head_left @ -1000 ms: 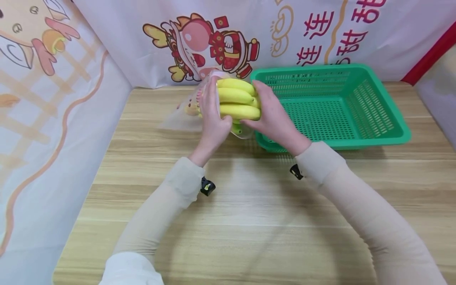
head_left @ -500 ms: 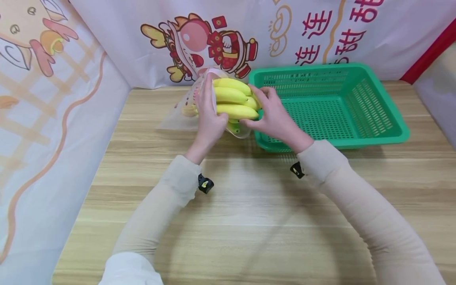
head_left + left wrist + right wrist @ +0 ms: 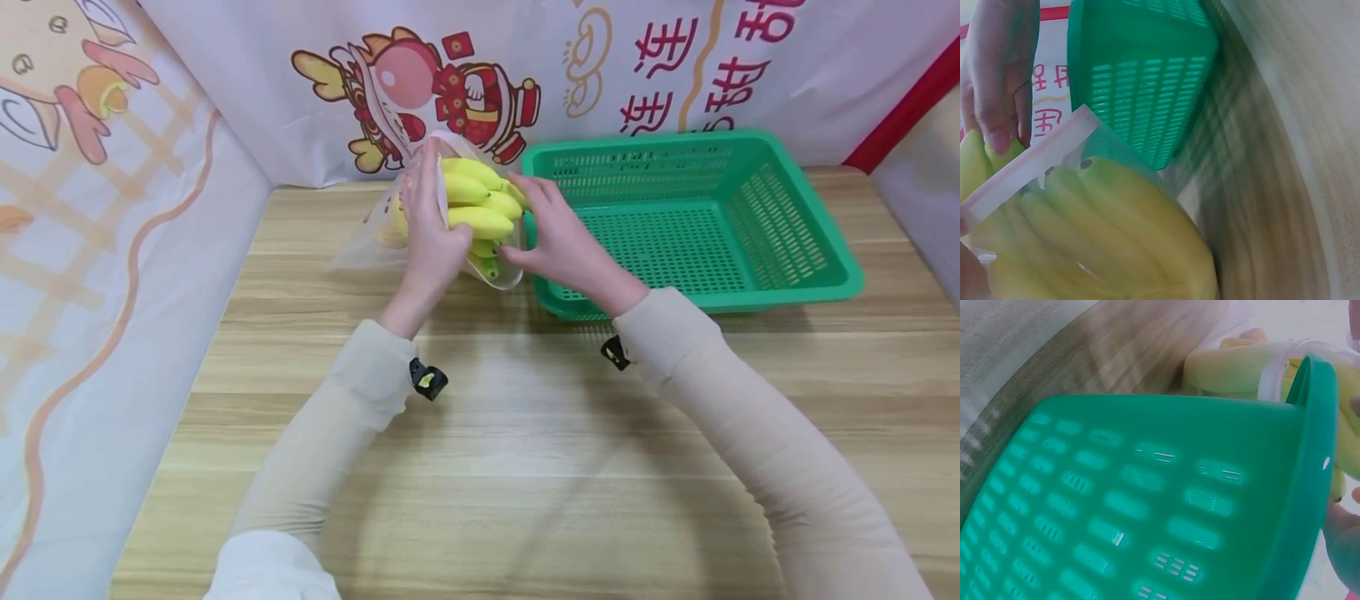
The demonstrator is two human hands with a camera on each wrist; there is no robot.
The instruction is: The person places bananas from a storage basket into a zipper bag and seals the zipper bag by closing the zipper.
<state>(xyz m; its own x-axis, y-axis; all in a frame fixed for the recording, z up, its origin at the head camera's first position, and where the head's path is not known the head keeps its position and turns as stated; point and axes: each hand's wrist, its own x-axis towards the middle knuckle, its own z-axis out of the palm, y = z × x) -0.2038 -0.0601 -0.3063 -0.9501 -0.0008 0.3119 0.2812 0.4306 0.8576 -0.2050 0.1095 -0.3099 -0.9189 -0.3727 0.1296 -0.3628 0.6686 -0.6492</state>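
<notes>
Head view: left grip (image 3: 432, 229) pinches bag (image 3: 367, 250), right grip (image 3: 564, 237) clasps bananas (image 3: 483, 222); tips catching on its loose mouth could tear it.

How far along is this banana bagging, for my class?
Done: much of the banana bunch looks inside the clear bag. In hand: the left grip holds its mouth; the right grip touches protruding tips. Remaining: getting those tips in and, probably, closing the open mouth.
</notes>
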